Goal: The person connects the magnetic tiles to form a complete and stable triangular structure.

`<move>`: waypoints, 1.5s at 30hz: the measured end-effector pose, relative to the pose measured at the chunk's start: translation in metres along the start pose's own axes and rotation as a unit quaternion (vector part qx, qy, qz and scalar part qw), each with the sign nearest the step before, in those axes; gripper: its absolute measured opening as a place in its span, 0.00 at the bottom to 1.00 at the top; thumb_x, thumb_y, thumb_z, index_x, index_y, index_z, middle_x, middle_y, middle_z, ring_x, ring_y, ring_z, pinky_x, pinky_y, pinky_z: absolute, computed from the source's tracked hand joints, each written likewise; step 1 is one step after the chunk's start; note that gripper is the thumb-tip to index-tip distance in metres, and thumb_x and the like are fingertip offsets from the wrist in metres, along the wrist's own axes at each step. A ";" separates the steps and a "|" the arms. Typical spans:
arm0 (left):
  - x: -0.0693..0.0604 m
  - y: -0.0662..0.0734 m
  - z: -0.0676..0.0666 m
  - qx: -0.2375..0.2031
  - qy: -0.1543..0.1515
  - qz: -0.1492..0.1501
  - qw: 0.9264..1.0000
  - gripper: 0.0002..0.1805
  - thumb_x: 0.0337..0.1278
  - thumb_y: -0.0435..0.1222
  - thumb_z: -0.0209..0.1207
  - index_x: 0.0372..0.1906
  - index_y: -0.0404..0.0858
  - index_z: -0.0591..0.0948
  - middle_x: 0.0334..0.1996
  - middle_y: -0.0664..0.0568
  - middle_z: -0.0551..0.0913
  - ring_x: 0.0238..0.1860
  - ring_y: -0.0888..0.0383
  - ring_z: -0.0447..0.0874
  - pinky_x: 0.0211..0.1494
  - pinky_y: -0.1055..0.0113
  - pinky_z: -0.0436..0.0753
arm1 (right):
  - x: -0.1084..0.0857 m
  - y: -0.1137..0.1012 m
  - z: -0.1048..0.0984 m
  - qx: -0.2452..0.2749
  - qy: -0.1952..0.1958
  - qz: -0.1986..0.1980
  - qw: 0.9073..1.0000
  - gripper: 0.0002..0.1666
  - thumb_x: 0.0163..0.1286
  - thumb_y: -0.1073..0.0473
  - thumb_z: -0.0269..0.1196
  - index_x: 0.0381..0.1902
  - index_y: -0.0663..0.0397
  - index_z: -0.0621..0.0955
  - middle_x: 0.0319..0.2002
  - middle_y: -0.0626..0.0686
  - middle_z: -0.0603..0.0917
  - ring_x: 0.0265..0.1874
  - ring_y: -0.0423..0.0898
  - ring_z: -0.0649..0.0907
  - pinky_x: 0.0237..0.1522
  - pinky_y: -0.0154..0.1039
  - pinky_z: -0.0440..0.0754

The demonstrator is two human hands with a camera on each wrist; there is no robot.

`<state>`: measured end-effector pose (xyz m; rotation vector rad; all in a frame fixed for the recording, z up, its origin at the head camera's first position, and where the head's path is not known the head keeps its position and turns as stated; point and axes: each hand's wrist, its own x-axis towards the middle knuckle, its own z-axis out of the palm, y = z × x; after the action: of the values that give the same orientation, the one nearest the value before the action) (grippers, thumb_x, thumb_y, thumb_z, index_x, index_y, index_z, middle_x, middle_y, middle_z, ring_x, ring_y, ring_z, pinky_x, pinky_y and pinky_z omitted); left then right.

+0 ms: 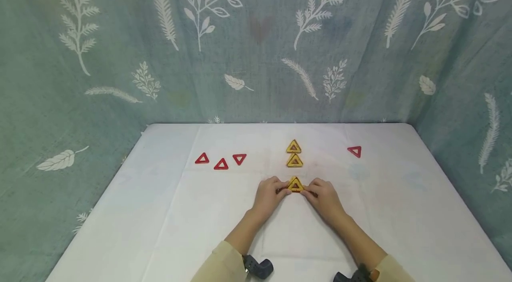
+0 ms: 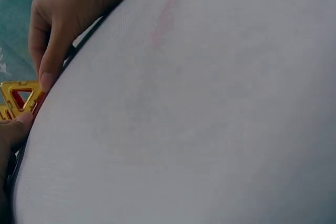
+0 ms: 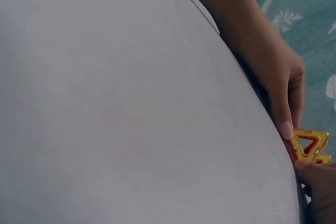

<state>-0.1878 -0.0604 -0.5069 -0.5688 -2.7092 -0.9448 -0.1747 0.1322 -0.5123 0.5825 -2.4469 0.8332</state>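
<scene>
Both hands meet at a yellow triangle [image 1: 295, 179] with red showing beneath and inside it, near the middle of the white table. My left hand [image 1: 269, 197] pinches its left corner between thumb and fingers; my right hand [image 1: 326, 199] pinches the right corner. In the left wrist view the yellow triangle [image 2: 32, 96] lies between the right hand [image 2: 63, 22] and the left hand [image 2: 11, 136], cut off by the frame edge. The right wrist view shows the triangle [image 3: 299, 150] between both hands' fingertips. Whether the red is a separate piece is hard to tell.
Beyond the hands lie two more yellow triangles [image 1: 294, 160], one behind the other. Red triangles [image 1: 221, 164] lie to the left, and a single red triangle [image 1: 355, 151] at the right. A patterned green curtain [image 1: 256, 73] hangs behind the table [image 1: 216, 211].
</scene>
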 end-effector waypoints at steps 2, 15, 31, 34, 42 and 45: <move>0.003 -0.001 0.002 0.003 -0.001 -0.004 1.000 0.16 0.50 0.44 0.66 0.45 0.42 0.86 0.25 0.59 0.78 0.25 0.66 0.66 0.32 0.73 0.64 | 0.001 0.002 0.000 0.016 -0.006 0.017 1.000 0.07 0.49 0.63 0.74 0.27 0.57 0.88 0.22 0.45 0.77 0.22 0.37 0.71 0.27 0.34 0.69; 0.026 -0.008 0.006 0.019 -0.013 -0.027 0.999 0.15 0.52 0.47 0.65 0.44 0.47 0.86 0.27 0.61 0.79 0.27 0.65 0.69 0.36 0.70 0.65 | 0.018 0.014 0.003 0.118 -0.020 0.110 0.987 0.07 0.54 0.62 0.71 0.30 0.61 0.87 0.25 0.46 0.78 0.23 0.37 0.72 0.25 0.31 0.70; 0.029 -0.010 0.006 -0.014 0.011 -0.045 0.999 0.17 0.46 0.47 0.68 0.43 0.46 0.86 0.31 0.59 0.81 0.34 0.62 0.74 0.41 0.66 0.67 | 0.024 0.020 0.006 0.119 -0.043 0.153 0.980 0.13 0.52 0.60 0.73 0.36 0.59 0.86 0.29 0.49 0.79 0.26 0.41 0.73 0.29 0.32 0.71; 0.024 -0.013 0.003 -0.016 0.008 -0.055 0.998 0.22 0.44 0.50 0.69 0.46 0.45 0.85 0.34 0.58 0.81 0.37 0.60 0.74 0.43 0.64 0.68 | 0.022 0.022 0.004 0.129 -0.041 0.151 0.979 0.15 0.51 0.59 0.73 0.37 0.59 0.86 0.31 0.50 0.80 0.28 0.42 0.74 0.32 0.34 0.72; 0.012 -0.034 -0.013 -0.014 0.018 -0.083 0.996 0.31 0.39 0.53 0.71 0.52 0.43 0.82 0.40 0.55 0.80 0.42 0.57 0.75 0.46 0.60 0.67 | 0.018 0.036 -0.011 0.114 -0.082 0.226 0.964 0.22 0.56 0.52 0.70 0.47 0.54 0.83 0.42 0.50 0.79 0.40 0.45 0.77 0.44 0.41 0.76; 0.010 -0.043 -0.020 -0.012 0.025 -0.102 0.994 0.34 0.37 0.52 0.72 0.54 0.43 0.81 0.41 0.55 0.80 0.44 0.57 0.75 0.48 0.60 0.66 | 0.017 0.044 -0.019 0.101 -0.079 0.249 0.960 0.23 0.57 0.51 0.70 0.49 0.55 0.82 0.43 0.51 0.78 0.41 0.46 0.76 0.46 0.44 0.76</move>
<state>-0.2138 -0.1009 -0.5115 -0.2710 -2.7526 -1.0257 -0.2059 0.1720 -0.5090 0.0921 -2.7190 1.2897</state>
